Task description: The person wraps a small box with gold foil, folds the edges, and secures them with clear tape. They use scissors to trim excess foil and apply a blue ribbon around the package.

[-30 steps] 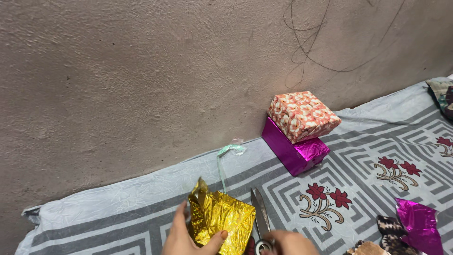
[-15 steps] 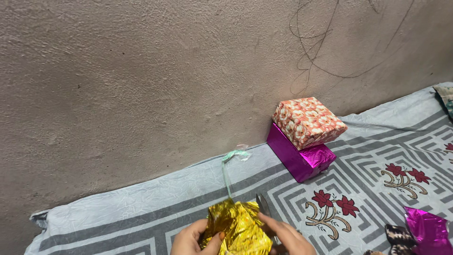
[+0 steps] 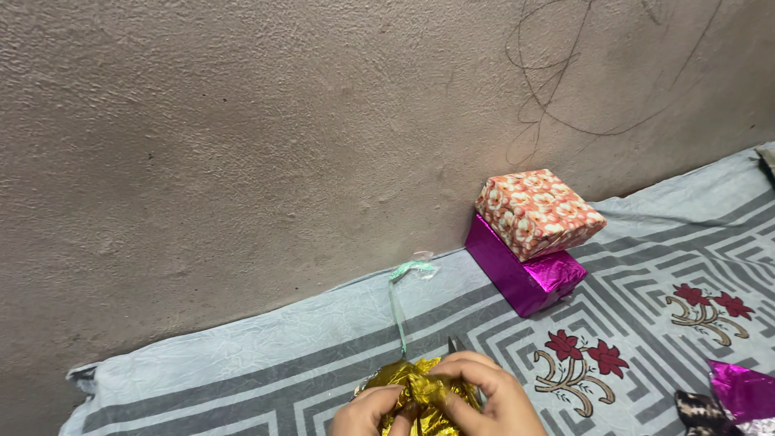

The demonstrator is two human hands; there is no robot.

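Note:
At the bottom edge both my hands close around a crumpled gold foil wrapping [image 3: 420, 391]. My left hand [image 3: 363, 412] grips its left side and my right hand [image 3: 484, 396] covers its top and right side. The tip of a pair of scissors [image 3: 457, 345] pokes out just above my right hand. A thin green ribbon [image 3: 398, 303] runs from the gold foil up toward the wall.
A box in orange flowered paper [image 3: 539, 212] sits on a magenta foil box [image 3: 525, 274] against the rough grey wall [image 3: 282, 145]. A grey patterned sheet with red flowers [image 3: 646, 274] covers the floor. A magenta foil scrap [image 3: 743, 391] lies at the lower right.
My right hand left the scissors and came over the gold foil. Both hands have squeezed the foil into a smaller bundle. The view has shifted slightly left and up.

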